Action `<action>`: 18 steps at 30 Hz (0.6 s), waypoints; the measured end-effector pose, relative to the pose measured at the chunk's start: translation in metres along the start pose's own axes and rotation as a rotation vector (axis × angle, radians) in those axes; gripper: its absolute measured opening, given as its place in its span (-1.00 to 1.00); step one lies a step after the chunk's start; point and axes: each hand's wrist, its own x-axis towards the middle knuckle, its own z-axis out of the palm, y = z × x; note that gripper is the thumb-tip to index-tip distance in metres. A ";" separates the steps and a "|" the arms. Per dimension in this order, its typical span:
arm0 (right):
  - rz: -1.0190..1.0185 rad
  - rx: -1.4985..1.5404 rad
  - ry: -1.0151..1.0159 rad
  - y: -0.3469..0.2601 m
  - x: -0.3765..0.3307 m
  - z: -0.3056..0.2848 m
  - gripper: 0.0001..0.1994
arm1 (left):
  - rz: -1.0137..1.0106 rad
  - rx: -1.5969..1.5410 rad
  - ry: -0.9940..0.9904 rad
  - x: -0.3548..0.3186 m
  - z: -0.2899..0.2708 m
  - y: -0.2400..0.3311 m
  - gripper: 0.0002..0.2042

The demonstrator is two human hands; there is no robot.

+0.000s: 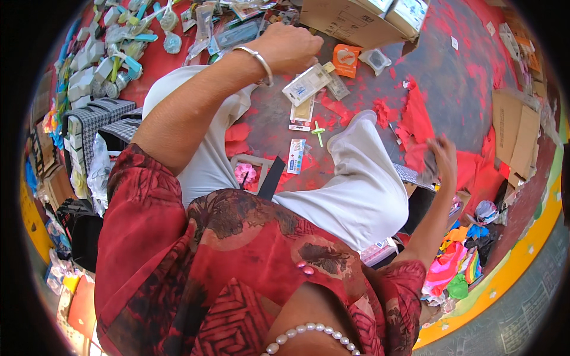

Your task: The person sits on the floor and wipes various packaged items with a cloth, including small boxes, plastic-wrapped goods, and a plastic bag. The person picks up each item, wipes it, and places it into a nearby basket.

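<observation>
I sit on a dark floor strewn with red paper scraps [415,113], my white-trousered legs [362,178] stretched out ahead. My left hand [291,46], a metal bangle on its wrist, is raised in front and grips a small clear blister pack with a white card [306,85]. My right hand [442,159] reaches out to the right and lies blurred against a grey piece [426,173] at the edge of the red paper; whether it grips it is unclear.
Cardboard boxes [350,21] stand ahead, flattened cardboard [516,130] lies to the right. A heap of packaged small goods [119,35] fills the far left beside chequered bags [89,118]. Loose packets [297,155] and an orange packet [345,59] lie between my legs. Colourful cloth [457,267] sits at the lower right.
</observation>
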 end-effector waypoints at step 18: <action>0.401 0.153 -0.028 -0.101 0.144 0.412 -0.31 | -0.059 0.120 0.129 -0.034 -0.004 -0.018 -0.79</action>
